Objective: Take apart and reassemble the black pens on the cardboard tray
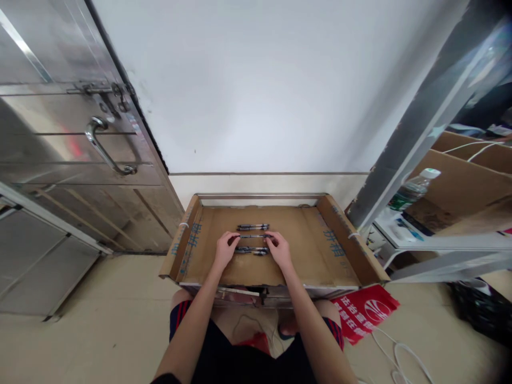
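Three dark pens lie side by side on a cardboard-lined tray [320, 250] in front of me. The far pen [253, 227] lies untouched. My left hand [224, 249] pinches the left end of the middle pen [252, 236], and my right hand [277, 248] pinches its right end. The near pen [251, 250] lies between my two hands, just below the fingers. Both hands rest on the cardboard with fingers curled.
A metal door with a handle [104, 151] stands at the left. A grey post [416, 128] rises at the right, beside a shelf holding a water bottle [412, 189] and cardboard boxes. A red bag [364, 312] and white cable [396, 352] lie on the floor.
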Demonstrator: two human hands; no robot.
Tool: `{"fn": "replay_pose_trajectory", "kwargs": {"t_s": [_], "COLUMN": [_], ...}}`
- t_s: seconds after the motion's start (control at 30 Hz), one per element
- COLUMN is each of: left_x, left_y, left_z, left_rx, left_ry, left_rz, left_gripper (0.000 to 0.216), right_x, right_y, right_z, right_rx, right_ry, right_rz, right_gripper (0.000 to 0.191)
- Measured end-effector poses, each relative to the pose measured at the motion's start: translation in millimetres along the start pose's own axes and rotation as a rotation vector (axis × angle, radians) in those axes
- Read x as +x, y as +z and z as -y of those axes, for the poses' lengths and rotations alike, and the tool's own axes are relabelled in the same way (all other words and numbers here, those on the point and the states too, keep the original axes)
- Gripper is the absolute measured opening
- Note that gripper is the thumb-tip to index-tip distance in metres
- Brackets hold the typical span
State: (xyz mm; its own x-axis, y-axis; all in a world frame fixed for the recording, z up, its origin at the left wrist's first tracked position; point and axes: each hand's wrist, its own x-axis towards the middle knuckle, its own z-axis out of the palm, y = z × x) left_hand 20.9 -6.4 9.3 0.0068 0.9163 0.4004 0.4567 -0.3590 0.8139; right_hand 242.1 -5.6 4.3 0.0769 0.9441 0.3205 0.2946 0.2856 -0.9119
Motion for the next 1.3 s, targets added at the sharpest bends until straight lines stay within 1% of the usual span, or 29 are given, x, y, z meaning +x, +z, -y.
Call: {"fn": "replay_pose_trajectory", "kwargs": {"t_s": [0.1,0.2,0.33,0.5,0.6,0.7,0.87,0.93,1.07,1.13,1.2,1.3], "left_x": [1,1,1,1,0,-2,-3,-3,-3,-3,-3,-3], "left_y": [-4,-6,-5,-2,-1,-1,-2,-2,-2,-2,-2,-2], "left_z": [0,-1,-3,0,-1,-2,-1,-2,-2,-3,-3,-3], "left_rx": [-0.069,-0.086,-0.049,0.000,-0.051,-0.110,-0.111,-0.085,-0.048,-0.076,-0.097,-0.065], "left_ry": [-0.047,-0.082,-0.071,-0.093,-0.109,-0.091,-0.044,-0.059,-0.087,-0.081,-0.062,-0.043], "left_rz": [0.016,0.046,0.085,0.042,0.053,0.064,0.086,0.097,0.117,0.099,0.090,0.111], "left_gripper": [0.020,0.024,0.030,0.039,0.033,0.026,0.018,0.019,0.027,0.023,0.023,0.019], "right_x": [0,0,0,-1,-1,-1,-1,-2,-1,-1,-1,-1], "right_y": [0,0,0,0,0,0,-1,-1,-1,-2,-2,-2], "right_z": [-3,-6,-11,-12,-11,-10,-10,-9,-6,-5,-5,-5], "right_rx": [0.046,0.082,0.144,0.162,0.212,0.269,0.254,0.245,0.260,0.260,0.248,0.229], "right_ry": [0.080,0.136,0.155,0.157,0.189,0.200,0.187,0.185,0.185,0.187,0.190,0.191], "right_rz": [0.055,0.074,0.092,0.099,0.103,0.106,0.112,0.112,0.108,0.103,0.099,0.101], "right_gripper": [0.026,0.027,0.026,0.026,0.027,0.027,0.029,0.029,0.027,0.027,0.028,0.029]}}
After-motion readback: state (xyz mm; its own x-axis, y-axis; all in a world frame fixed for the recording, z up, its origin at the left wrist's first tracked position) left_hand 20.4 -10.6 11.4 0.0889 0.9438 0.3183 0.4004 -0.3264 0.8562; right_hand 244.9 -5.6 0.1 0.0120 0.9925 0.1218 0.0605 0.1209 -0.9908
